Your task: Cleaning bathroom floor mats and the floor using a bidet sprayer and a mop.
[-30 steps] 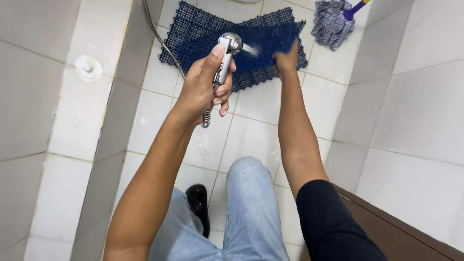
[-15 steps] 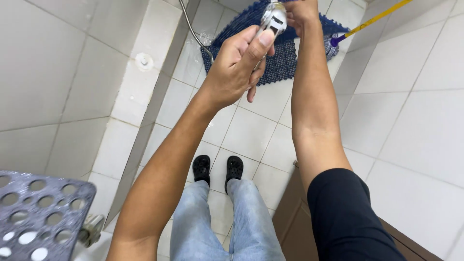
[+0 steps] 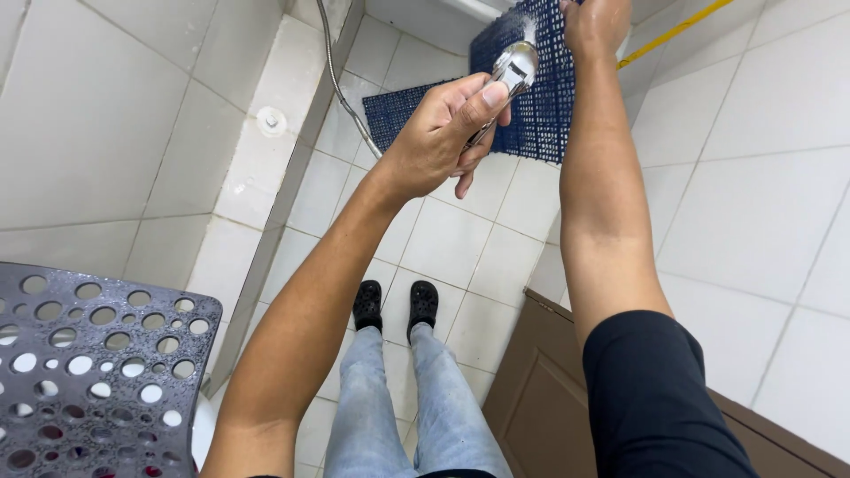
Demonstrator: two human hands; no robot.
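Head view: left hand [image 3: 438, 133] wrapped round a chrome spray nozzle [image 3: 509, 75] w/ metal hose [image 3: 341, 84], thumb on the trigger, spraying a blue perforated mat [image 3: 531, 88]. Right hand [image 3: 595, 25] grips the mat's upper edge, holding it upright above the tiled floor [image 3: 460, 239]. Grey holed plastic stool [image 3: 88, 372] bottom-left, wet.

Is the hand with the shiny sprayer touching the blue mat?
Apart. In the head view the left hand wraps only the silver sprayer and shows against white floor tiles beside the blue mat. The right hand holds the mat up.
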